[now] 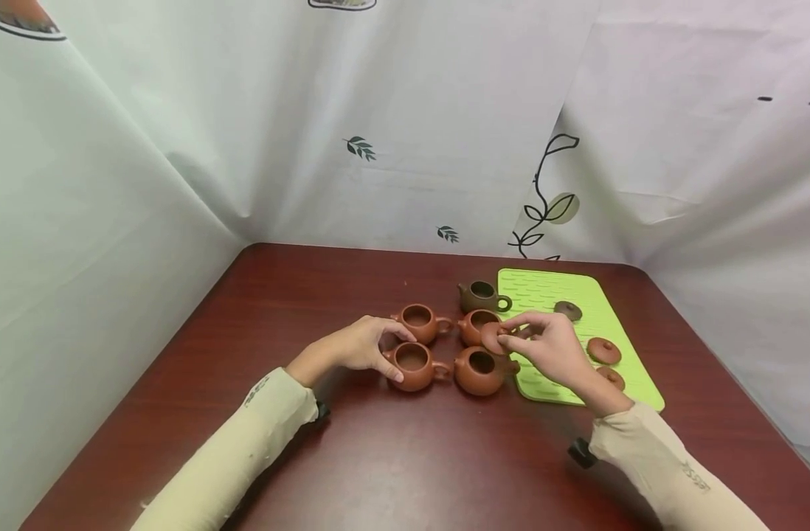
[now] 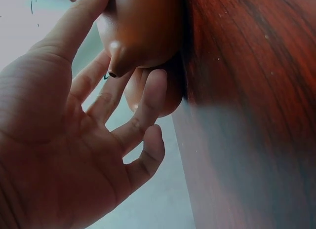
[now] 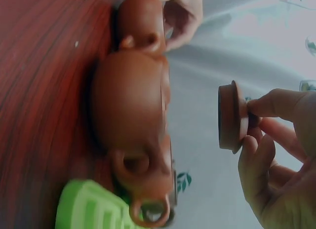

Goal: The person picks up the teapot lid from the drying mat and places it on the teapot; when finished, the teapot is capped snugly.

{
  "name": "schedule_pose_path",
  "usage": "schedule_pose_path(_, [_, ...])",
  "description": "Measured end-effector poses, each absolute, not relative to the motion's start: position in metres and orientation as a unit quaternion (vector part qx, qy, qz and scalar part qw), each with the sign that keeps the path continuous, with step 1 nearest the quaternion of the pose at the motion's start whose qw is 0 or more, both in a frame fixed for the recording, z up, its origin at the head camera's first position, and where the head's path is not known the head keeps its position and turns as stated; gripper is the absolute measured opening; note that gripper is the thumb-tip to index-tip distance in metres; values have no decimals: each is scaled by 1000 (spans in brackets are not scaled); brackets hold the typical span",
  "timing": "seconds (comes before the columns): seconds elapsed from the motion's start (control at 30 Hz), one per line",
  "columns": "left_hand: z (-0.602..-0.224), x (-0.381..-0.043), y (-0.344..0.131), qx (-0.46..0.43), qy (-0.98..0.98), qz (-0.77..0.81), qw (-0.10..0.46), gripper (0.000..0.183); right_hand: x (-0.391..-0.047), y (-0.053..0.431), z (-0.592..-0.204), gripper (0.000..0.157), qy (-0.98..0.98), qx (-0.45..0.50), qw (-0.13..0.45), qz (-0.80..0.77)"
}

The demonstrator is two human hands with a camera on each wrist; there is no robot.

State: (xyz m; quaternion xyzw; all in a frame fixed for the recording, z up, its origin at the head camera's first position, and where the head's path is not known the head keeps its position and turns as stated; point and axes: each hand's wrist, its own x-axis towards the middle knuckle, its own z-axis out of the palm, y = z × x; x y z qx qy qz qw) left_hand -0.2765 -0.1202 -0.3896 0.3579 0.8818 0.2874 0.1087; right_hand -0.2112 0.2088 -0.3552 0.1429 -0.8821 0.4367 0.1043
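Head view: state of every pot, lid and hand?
Front-left teapot, uncovered, upright
Back-left teapot, uncovered, upright
Front-right teapot, uncovered, upright
Middle-right teapot, uncovered, upright
Dark teapot, uncovered, upright
Held lid, raised, off the pots
Dark lid, lying on green mat
Farther reddish lid, lying on mat
Nearer reddish lid, lying on mat, partly hidden
Left hand, around front-left teapot
Right hand, pinching held lid

This looks like a makeshift screened-off workspace; whether in a home, office or workshop cannot be told. Pale, creased cloth hangs at the left, top and right of the frame, printed with leaves at upper centre and a vine right of centre, around a dark red table in the lower half.
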Motion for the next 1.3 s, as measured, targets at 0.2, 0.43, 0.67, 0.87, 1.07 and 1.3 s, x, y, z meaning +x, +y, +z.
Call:
schedule_pose_path(0.2, [-390, -278, -119, 358, 884, 282, 101, 62, -214, 192, -355, 11, -870, 173, 112, 448])
schedule_pose_path(0.43, [-390, -278, -118, 356, 883, 287, 106, 63, -216, 171, -359, 10, -852, 171, 99, 485])
schedule_pose_path(0.67, [-389, -276, -118, 356, 886, 281, 96, 62, -219, 150, -361, 10, -844, 201, 97, 488])
schedule_pose_path(0.87, [-391, -276, -116, 361, 882, 285, 102, 63, -222, 138, -366, 9, -855, 206, 88, 468])
schedule_pose_path(1.07, [-391, -275, -118, 353, 886, 283, 102, 63, -223, 124, -367, 7, -860, 215, 82, 455])
schedule_pose_path(1.3, [-390, -275, -119, 355, 887, 279, 101, 66, -224, 112, -369, 8, -869, 221, 67, 437])
